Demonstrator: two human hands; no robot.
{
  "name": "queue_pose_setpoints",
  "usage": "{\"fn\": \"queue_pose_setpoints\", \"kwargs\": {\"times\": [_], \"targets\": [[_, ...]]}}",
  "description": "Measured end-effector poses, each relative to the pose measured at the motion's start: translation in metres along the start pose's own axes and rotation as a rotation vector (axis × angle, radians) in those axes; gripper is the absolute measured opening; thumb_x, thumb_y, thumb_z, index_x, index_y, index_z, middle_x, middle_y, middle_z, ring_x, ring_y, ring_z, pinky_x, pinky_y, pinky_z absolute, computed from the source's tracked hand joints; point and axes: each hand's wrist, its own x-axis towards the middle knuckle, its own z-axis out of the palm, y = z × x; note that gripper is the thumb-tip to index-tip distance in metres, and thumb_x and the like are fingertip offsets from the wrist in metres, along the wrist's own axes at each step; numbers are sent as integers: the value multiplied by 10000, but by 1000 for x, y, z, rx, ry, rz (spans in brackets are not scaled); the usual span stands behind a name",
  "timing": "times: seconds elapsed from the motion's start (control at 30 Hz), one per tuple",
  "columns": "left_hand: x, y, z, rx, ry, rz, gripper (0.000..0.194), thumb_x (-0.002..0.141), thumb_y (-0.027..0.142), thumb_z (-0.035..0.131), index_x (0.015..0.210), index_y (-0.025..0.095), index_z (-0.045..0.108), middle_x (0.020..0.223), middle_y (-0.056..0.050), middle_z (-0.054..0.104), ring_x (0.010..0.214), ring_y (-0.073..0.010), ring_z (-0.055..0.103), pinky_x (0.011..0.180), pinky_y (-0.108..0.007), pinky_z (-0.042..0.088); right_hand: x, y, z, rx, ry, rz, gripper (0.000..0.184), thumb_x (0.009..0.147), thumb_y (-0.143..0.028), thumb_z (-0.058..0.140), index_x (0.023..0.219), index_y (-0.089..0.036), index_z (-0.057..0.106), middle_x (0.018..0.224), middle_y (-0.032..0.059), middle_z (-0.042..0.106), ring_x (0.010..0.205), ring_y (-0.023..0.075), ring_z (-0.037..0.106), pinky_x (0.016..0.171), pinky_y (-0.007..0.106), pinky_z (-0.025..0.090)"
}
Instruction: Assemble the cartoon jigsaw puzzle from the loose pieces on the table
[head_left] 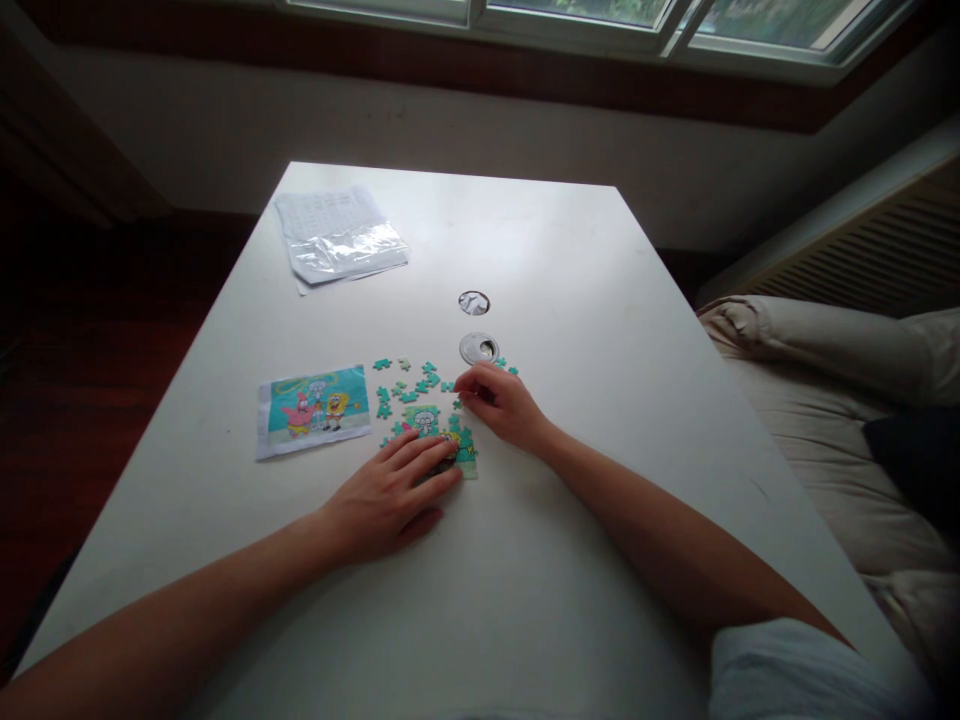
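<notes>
A partly joined jigsaw puzzle [426, 420] with cartoon figures lies on the white table. My left hand [394, 490] rests flat over its lower left, fingers stretched out, hiding that part. Just above and to the right, my right hand [499, 402] is closed in a pinch, with a small teal puzzle piece [448, 386] at its fingertips. Loose teal pieces [409, 397] are scattered beyond the joined part, and a few more [502, 362] show behind my right hand. Left of the puzzle is a printed reference picture [315, 408] of the same cartoon characters.
Papers in a clear plastic sleeve [345, 240] lie at the table's far left. A round hole [474, 303] in the table holds something white, and a round grey cap [472, 348] sits nearer. A beige cushioned seat [840, 450] stands along the right side.
</notes>
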Motion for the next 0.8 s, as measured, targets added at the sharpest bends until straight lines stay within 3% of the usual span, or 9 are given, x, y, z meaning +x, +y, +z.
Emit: {"fn": "queue_pose_setpoints", "kwargs": {"times": [0.8], "targets": [[0, -1, 0, 16, -23, 7, 431, 993, 305, 515, 1407, 189, 531, 1569, -123, 445, 1435, -322, 416, 1215, -568, 317, 0, 1, 0, -12, -6, 5, 96, 905, -183, 582, 937, -203, 670, 821, 3, 541, 649, 114, 468, 600, 256, 384]]}}
